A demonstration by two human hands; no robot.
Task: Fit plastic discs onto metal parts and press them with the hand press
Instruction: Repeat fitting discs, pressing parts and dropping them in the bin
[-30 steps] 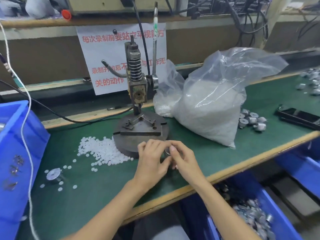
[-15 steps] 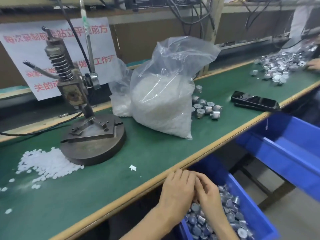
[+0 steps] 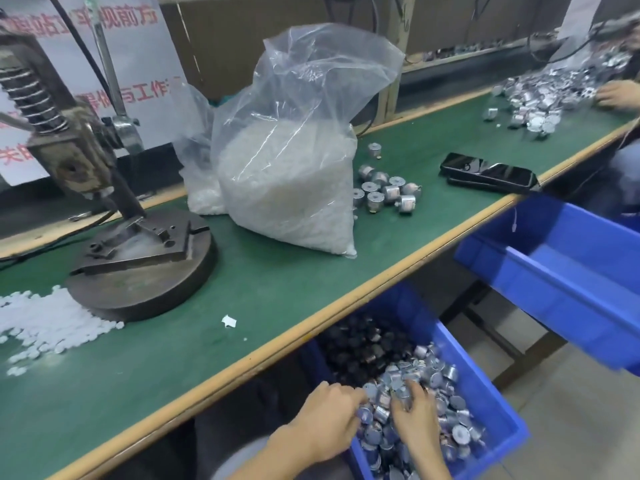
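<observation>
Below the table's front edge, a blue bin point(image 3: 500, 407) holds a heap of small silver metal parts point(image 3: 426, 379). Both my hands are down in that heap. My left hand point(image 3: 329, 420) curls its fingers round a few parts at the near-left side. My right hand point(image 3: 415, 422) digs in beside it, its fingers bent round parts. On the green table point(image 3: 277, 292) stands the hand press point(image 3: 138, 268) at the left, nothing on its round base. Loose white plastic discs point(image 3: 45, 323) lie to the left of the base.
A big clear bag of white discs point(image 3: 287, 174) stands mid-table, with several metal parts point(image 3: 384, 194) to its right. A black phone point(image 3: 491, 173) lies near the edge. A second blue bin point(image 3: 554, 282) juts out at right. Another person's hand point(image 3: 616, 95) works a far pile of parts.
My hands left the press base, dropped below the table edge and went into the blue bin; they now reach deeper into the parts. My view swung right and down.
</observation>
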